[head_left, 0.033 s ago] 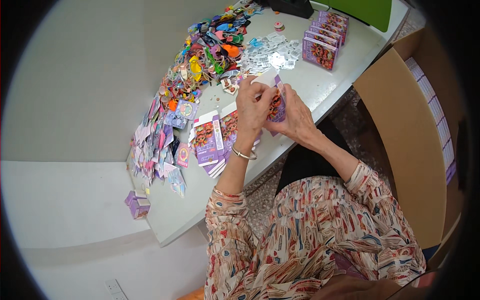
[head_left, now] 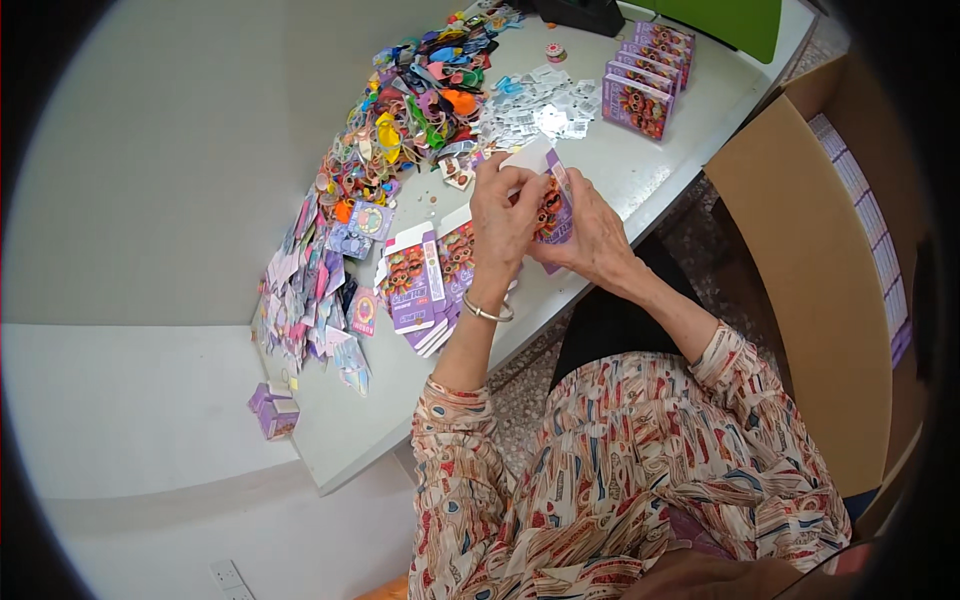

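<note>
Between my hands, above the near edge of the table, is a small purple cardboard box (head_left: 552,212) with colourful printed figures and a raised white flap. My right hand (head_left: 597,232) grips its right side and lower end, thumb and fingers around it. At its upper left my left hand (head_left: 503,215), wearing a bangle, has curled fingers pinching near the flap; the fingertips are partly hidden. Just left of my left wrist lie fanned flat purple cartons (head_left: 408,285), with more flat cartons (head_left: 458,252) partly under the forearm.
A heap of colourful trinkets (head_left: 420,110) and shiny packets (head_left: 305,280) lines the table's left side. Small white slips (head_left: 545,105) lie beyond my hands. Filled-out purple boxes (head_left: 637,105) stand in a row at the far right. A big open cardboard carton (head_left: 800,260) is at my right.
</note>
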{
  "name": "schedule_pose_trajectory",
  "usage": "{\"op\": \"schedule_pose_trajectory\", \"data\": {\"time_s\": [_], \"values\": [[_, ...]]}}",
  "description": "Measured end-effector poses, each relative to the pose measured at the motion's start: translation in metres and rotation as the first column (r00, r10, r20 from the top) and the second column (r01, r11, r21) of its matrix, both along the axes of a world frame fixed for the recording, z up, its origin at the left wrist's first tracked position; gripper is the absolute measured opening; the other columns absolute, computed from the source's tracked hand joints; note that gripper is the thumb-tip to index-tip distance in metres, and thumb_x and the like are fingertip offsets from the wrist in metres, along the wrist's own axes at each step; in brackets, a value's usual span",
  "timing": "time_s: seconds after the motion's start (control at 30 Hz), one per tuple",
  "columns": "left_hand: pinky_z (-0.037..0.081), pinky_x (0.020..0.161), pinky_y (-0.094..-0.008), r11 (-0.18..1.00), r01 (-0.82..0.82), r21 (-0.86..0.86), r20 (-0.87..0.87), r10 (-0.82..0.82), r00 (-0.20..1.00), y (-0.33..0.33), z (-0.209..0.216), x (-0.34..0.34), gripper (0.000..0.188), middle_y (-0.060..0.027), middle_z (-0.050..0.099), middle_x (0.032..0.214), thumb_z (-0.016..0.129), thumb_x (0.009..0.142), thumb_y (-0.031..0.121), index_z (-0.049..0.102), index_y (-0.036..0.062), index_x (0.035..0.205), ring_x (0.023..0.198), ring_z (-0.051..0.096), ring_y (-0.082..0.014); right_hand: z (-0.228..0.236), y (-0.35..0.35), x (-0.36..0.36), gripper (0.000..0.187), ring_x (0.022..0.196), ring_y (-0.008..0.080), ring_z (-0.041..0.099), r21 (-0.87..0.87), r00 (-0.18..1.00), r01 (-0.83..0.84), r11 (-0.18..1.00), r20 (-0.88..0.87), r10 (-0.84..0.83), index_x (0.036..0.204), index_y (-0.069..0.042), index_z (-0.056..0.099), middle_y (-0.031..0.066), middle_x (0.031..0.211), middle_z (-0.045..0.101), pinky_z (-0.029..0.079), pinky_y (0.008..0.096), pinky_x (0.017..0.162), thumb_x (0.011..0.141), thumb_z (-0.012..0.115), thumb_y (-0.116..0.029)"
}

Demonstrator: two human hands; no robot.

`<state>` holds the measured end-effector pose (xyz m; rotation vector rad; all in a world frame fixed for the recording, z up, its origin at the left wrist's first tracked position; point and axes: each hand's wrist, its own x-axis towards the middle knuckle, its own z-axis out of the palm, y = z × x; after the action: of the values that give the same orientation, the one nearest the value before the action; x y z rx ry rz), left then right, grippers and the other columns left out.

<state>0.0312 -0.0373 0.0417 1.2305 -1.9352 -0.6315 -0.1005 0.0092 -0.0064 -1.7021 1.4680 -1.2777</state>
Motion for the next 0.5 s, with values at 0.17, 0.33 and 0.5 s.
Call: {"op": "schedule_pose_trajectory", "data": {"time_s": [0.17,0.33,0.5], "values": [[0.052,0.078,-0.0314,0.975,0.073,0.209,-0.35,0.005,0.937,0.019,-0.016,0.002,0.039,-0.0149,0.053,0.125,0.068,0.085,0.009,0.053,0.0024,0.121,0.106,0.059,-0.0204,0.001,-0.008,-0.027,0.089,0.091,0.0336,0.065,0.155,0.999,-0.019,0.988,0.043,0.013,0.125,0.005,0.039,0.02,0.098,0.064,0.051,0.0389,0.082,0.06,0.084,-0.035],[0.051,0.084,-0.0276,0.941,0.204,0.269,-0.647,0.02,0.762,0.036,-0.019,0.001,0.056,-0.0096,0.061,0.116,0.062,0.088,-0.004,0.04,0.0035,0.139,0.1,0.061,-0.0154,0.006,-0.01,-0.036,0.076,0.09,0.0256,0.065,0.197,0.969,-0.2,0.96,0.185,0.164,0.114,0.003,0.044,0.0185,0.095,0.064,0.05,0.0352,0.08,0.061,0.084,-0.035],[0.05,0.085,-0.0269,0.923,0.29,0.255,-0.653,-0.057,0.755,0.039,-0.022,0.002,0.061,-0.0092,0.062,0.114,0.061,0.088,-0.006,0.037,0.0042,0.143,0.1,0.061,-0.0141,-0.003,-0.013,-0.045,0.067,0.087,0.0204,0.063,0.113,0.886,-0.362,0.925,0.351,0.304,0.106,0.002,0.048,0.0163,0.094,0.065,0.05,0.0332,0.079,0.062,0.086,-0.031]]}}
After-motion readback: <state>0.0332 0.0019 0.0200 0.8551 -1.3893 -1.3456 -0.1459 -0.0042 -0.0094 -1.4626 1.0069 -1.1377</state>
